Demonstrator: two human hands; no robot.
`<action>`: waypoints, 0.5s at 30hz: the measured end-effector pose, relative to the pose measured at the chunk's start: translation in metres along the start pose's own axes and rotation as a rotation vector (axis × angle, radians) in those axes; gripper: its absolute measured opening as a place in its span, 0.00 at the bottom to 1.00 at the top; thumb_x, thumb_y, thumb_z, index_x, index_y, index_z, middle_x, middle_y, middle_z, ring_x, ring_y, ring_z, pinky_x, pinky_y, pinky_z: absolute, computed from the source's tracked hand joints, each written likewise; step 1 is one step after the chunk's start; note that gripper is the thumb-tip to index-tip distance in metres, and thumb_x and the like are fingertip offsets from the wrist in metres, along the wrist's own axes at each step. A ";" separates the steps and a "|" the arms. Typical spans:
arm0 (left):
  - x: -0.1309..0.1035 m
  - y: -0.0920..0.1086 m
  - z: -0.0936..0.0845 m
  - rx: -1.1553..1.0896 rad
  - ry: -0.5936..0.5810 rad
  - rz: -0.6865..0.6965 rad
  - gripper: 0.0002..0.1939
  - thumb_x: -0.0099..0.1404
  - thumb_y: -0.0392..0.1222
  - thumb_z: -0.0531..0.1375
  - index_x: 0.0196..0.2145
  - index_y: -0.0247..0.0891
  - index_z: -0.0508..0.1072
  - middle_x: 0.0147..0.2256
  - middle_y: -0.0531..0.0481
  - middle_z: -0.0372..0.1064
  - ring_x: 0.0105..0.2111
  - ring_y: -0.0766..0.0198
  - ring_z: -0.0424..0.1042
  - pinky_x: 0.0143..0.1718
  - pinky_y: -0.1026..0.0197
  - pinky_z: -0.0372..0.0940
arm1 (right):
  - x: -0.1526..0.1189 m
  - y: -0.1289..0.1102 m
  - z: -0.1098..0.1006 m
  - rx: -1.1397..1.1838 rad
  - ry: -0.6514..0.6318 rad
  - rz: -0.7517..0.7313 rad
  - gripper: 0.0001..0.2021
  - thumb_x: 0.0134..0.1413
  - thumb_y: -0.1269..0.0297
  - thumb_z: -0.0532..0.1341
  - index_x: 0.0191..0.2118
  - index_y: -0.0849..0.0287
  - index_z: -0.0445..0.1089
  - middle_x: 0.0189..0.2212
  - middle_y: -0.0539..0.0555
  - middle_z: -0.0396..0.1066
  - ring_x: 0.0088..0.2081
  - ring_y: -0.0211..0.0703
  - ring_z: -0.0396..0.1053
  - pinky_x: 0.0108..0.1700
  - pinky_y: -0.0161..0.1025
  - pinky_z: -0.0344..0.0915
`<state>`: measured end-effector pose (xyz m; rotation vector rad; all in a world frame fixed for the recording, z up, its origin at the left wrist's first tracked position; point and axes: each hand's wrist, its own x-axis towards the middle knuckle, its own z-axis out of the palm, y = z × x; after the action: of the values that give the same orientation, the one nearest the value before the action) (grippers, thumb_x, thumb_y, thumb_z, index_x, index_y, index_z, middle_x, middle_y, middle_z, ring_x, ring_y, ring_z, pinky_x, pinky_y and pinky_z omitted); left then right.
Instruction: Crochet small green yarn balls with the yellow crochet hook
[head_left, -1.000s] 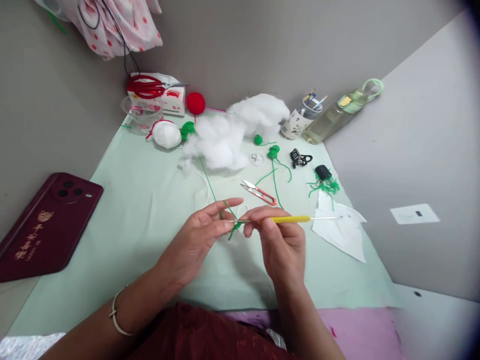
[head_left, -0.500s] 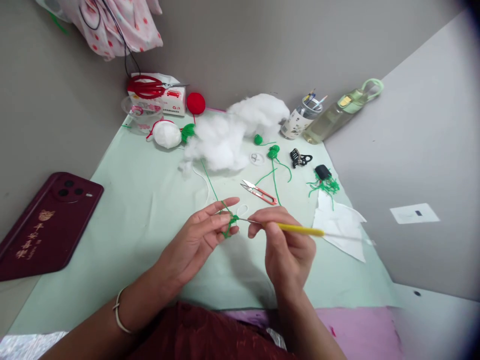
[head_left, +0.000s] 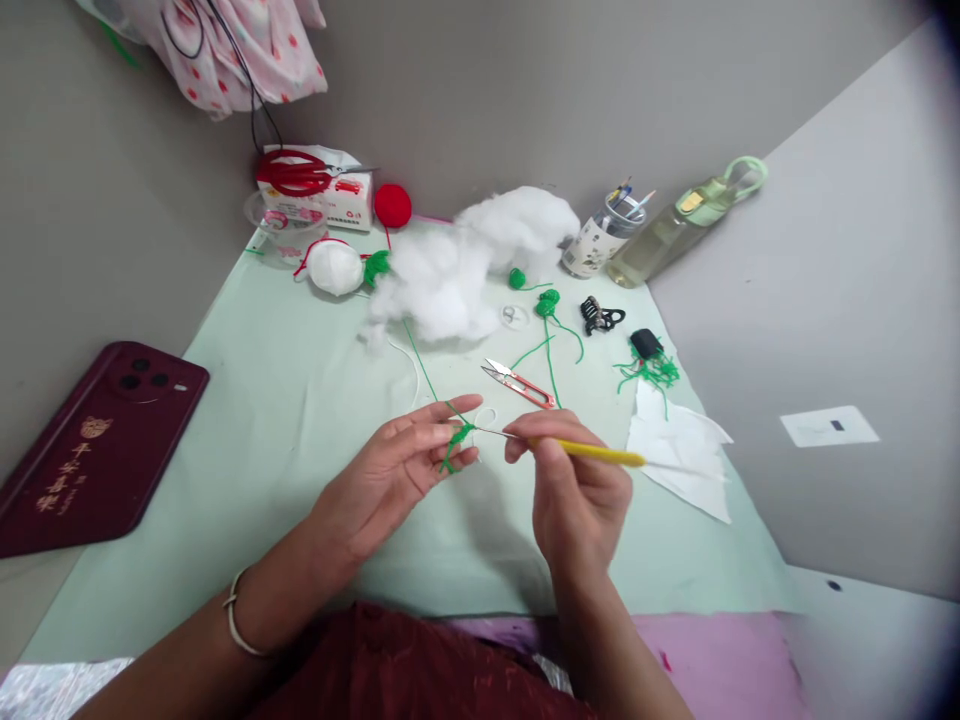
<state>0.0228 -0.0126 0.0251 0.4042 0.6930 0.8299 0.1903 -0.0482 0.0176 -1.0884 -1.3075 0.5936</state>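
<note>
In the head view, the left hand's [head_left: 390, 460] fingers pinch a green crochet piece [head_left: 460, 435] above the desk [head_left: 262, 450], toward its near edge; the right hand's [head_left: 574, 485] wrap a yellow-handled hook [head_left: 600, 453]. The piece looks light and limp, best pinched at its edge; the hook seems stiff. By the far right corner, a jar [head_left: 591, 245] holds pens [head_left: 639, 206]; the bottle's [head_left: 652, 245] contents are unclear.

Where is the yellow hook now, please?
Right of centre in the head view, the yellow hook is in the right hand, its tip at the green yarn in the left hand.
</note>
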 end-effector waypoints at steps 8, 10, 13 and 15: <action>-0.003 -0.002 -0.003 0.258 0.007 0.113 0.18 0.64 0.43 0.71 0.52 0.45 0.83 0.35 0.52 0.72 0.38 0.61 0.67 0.46 0.58 0.60 | 0.005 0.003 0.007 0.227 -0.106 0.127 0.07 0.69 0.64 0.64 0.43 0.51 0.82 0.39 0.53 0.82 0.35 0.41 0.76 0.37 0.42 0.75; -0.003 0.000 -0.003 0.245 -0.024 0.080 0.18 0.65 0.43 0.69 0.53 0.44 0.83 0.34 0.52 0.71 0.40 0.59 0.68 0.47 0.57 0.60 | 0.005 0.002 0.003 0.303 -0.124 0.172 0.09 0.71 0.64 0.61 0.44 0.52 0.81 0.38 0.52 0.81 0.32 0.39 0.76 0.35 0.40 0.76; -0.004 0.003 -0.002 0.236 -0.016 0.090 0.17 0.66 0.42 0.68 0.53 0.44 0.83 0.33 0.53 0.70 0.40 0.60 0.68 0.49 0.57 0.60 | 0.003 -0.003 -0.003 0.184 -0.148 0.112 0.11 0.73 0.67 0.57 0.45 0.53 0.79 0.38 0.53 0.81 0.33 0.40 0.78 0.37 0.41 0.77; -0.006 0.003 0.000 0.247 0.034 0.145 0.18 0.65 0.41 0.70 0.53 0.45 0.82 0.33 0.54 0.69 0.37 0.63 0.66 0.47 0.60 0.60 | -0.001 -0.004 -0.004 -0.054 -0.183 -0.069 0.12 0.73 0.70 0.57 0.50 0.52 0.77 0.40 0.54 0.82 0.37 0.42 0.79 0.40 0.42 0.78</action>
<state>0.0186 -0.0154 0.0288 0.6706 0.8080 0.8915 0.1930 -0.0518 0.0212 -1.0472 -1.5211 0.6207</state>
